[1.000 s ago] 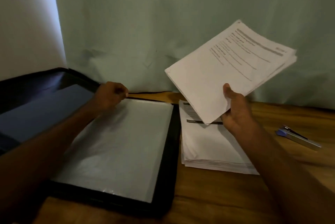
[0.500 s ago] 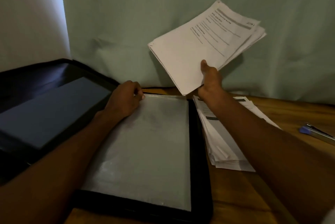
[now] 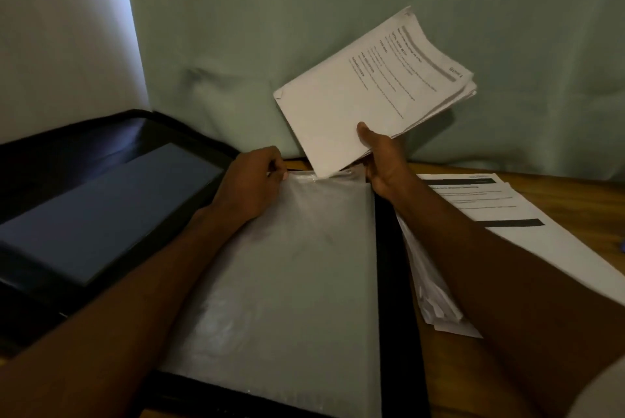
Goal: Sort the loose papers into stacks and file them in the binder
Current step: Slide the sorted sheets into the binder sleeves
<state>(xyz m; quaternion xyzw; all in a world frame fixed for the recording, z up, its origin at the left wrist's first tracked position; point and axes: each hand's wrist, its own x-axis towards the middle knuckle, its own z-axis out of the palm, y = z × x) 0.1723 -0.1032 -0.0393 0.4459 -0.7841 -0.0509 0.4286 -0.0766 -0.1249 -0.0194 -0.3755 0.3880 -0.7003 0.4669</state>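
The sheaf (image 3: 365, 93) of printed pages has come down and leftward since a second ago, when it was held high over the pile; its lower corner now sits right at the far, open edge of the sleeve (image 3: 304, 265). The right hand (image 3: 382, 160) grips the sheaf near that corner, thumb on top. The left hand (image 3: 253, 181) pinches the sleeve's far edge, where it was half a second ago, seemingly holding the mouth open. The sleeve lies in the opened binder (image 3: 392, 265), whose cover (image 3: 101, 214) spreads to the left. Insertion looks about to start: the corner is aligned, nothing inside yet. A pile (image 3: 507, 211) waits on the table (image 3: 575, 187), right of the binder.
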